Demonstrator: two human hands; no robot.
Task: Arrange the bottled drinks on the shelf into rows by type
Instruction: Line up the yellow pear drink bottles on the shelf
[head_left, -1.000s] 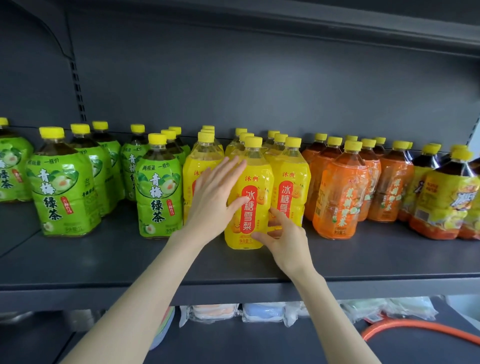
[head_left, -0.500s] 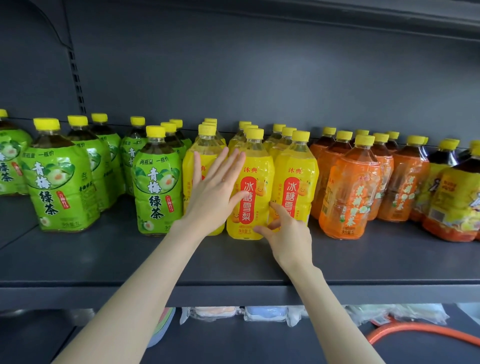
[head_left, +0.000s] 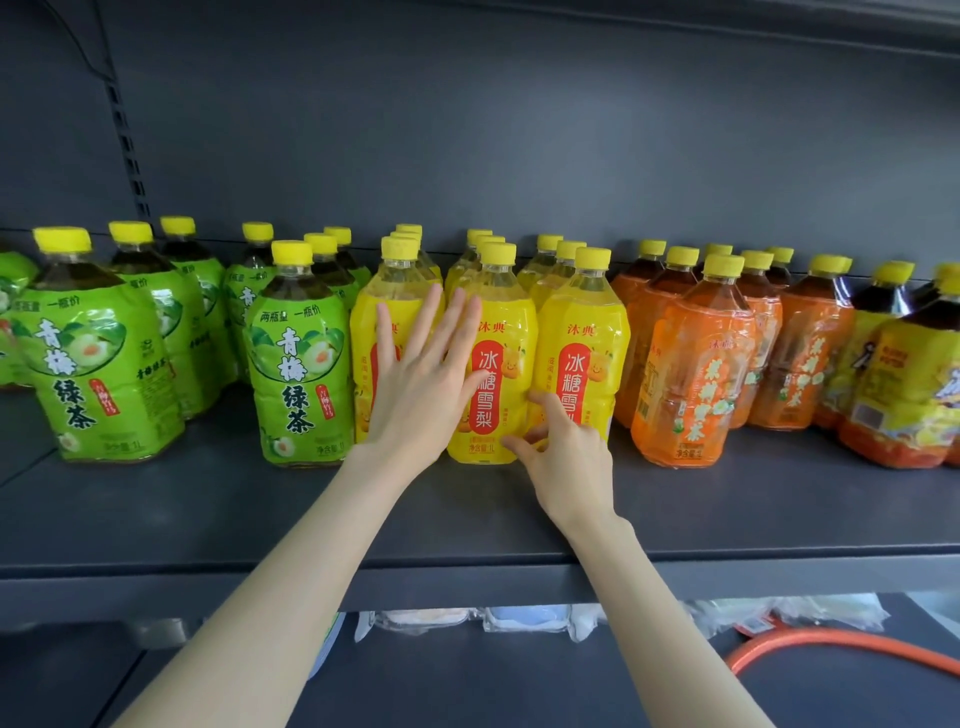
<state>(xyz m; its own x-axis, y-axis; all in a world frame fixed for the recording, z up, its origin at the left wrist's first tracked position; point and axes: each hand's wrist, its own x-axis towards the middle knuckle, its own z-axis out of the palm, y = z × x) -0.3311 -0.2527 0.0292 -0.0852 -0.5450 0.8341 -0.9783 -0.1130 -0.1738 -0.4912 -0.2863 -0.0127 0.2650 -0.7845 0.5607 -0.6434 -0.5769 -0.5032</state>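
Rows of yellow-capped bottles stand on a dark grey shelf (head_left: 208, 519). Green tea bottles (head_left: 298, 364) fill the left, yellow pear drink bottles (head_left: 501, 353) the middle, orange bottles (head_left: 691, 364) the right, and dark-drink bottles with yellow-red labels (head_left: 909, 379) the far right. My left hand (head_left: 421, 379) lies flat, fingers spread, against the front yellow bottle at the left of that group. My right hand (head_left: 561, 452) touches the lower parts of the two front yellow bottles with thumb and fingertips. Neither hand grips a bottle.
The shelf's back wall (head_left: 519, 156) is close behind the rows. The shelf's front strip (head_left: 467, 587) is below my wrists. On the lower shelf lie plastic-wrapped packs (head_left: 498, 618) and an orange hose (head_left: 831, 644).
The front middle yellow bottle has been pushed back level with its neighbours. My left hand slid slightly left onto the left yellow bottle. My view moved closer.
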